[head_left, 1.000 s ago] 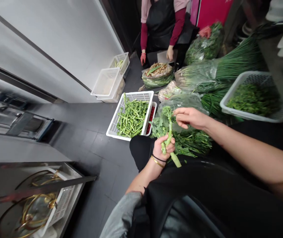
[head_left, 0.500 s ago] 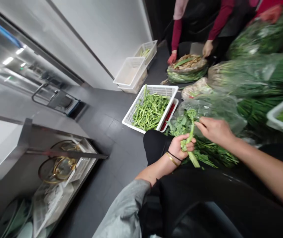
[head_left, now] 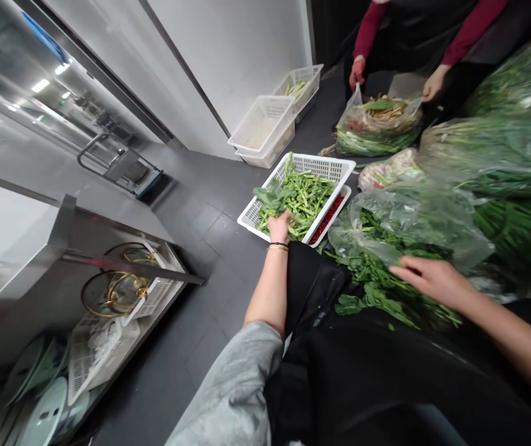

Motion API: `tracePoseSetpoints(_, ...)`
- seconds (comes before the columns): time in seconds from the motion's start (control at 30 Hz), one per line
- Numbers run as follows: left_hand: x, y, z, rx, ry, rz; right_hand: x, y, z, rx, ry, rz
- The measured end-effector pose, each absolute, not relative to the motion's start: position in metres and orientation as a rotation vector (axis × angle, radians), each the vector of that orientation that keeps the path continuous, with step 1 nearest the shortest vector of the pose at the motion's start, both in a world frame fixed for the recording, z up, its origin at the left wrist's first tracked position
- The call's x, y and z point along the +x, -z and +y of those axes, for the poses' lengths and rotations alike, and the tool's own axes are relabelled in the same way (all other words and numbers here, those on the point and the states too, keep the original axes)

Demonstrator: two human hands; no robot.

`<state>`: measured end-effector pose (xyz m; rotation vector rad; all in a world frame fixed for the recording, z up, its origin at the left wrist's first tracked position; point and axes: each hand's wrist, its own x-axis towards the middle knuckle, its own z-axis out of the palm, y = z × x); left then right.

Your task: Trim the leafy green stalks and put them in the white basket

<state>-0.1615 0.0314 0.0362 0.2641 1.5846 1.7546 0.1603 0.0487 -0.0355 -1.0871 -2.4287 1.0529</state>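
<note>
My left hand point(head_left: 280, 225) reaches over the near edge of a white slotted basket point(head_left: 248, 218). It is closed on a leafy green stalk point(head_left: 272, 199), whose leaves spread past the fingers; some fingers are hidden. Cut green stems point(head_left: 309, 197) fill the basket around it. My right hand point(head_left: 427, 279) hovers above a heap of leafy greens point(head_left: 381, 291), near an open clear plastic bag point(head_left: 372, 214). Its thumb and fingers are pinched together, and anything between them is too small to make out.
Red chillies point(head_left: 326, 218) sit in a tray beside the basket. Pale crates point(head_left: 265, 127) stand by the wall. A co-worker's hands point(head_left: 357, 71) hold a bag of vegetables point(head_left: 377, 136). Bagged greens point(head_left: 502, 145) lie at right, a steel shelf point(head_left: 130, 282) at left.
My left hand has moved from my lap to the basket with the stalk. My right hand has come away from the stalk, lower and slightly right. The co-worker has lifted the bag's edge.
</note>
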Motion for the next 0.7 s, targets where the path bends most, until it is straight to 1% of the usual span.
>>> tracePoseSetpoints(0.07,-0.126,-0.029,0.032,0.426,-1.455,1.426,0.139,0.010,0.053,-1.173,-1.300,-2.103)
tracePoseSetpoints(0.13,-0.087,-0.026,0.031,0.582,-1.174,1.222,0.119,-0.013,0.057,-1.085,-1.555,-1.840)
tracePoseSetpoints(0.23,-0.047,-0.033,0.024,0.637,-0.976,0.955,0.106,-0.032,0.067,-1.114,-1.687,-1.499)
tracePoseSetpoints(0.3,-0.036,-0.040,0.019,0.577,-0.889,0.819,0.112,-0.036,0.075,-1.123,-1.688,-1.274)
tracePoseSetpoints(0.4,-0.028,-0.040,0.012,0.550,-0.967,0.856,0.126,-0.032,0.082,-1.113,-1.709,-1.150)
tracePoseSetpoints(0.53,-0.012,-0.023,0.008,0.534,-1.282,1.084,0.121,-0.024,0.068,-1.134,-1.788,-1.124)
tracePoseSetpoints(0.63,-0.009,-0.014,0.012,0.433,-1.457,1.153,0.112,-0.025,0.039,-1.136,-1.780,-1.315)
tracePoseSetpoints(0.7,-0.016,-0.014,0.014,0.386,-1.485,1.147,0.117,-0.028,0.023,-1.087,-1.729,-1.517)
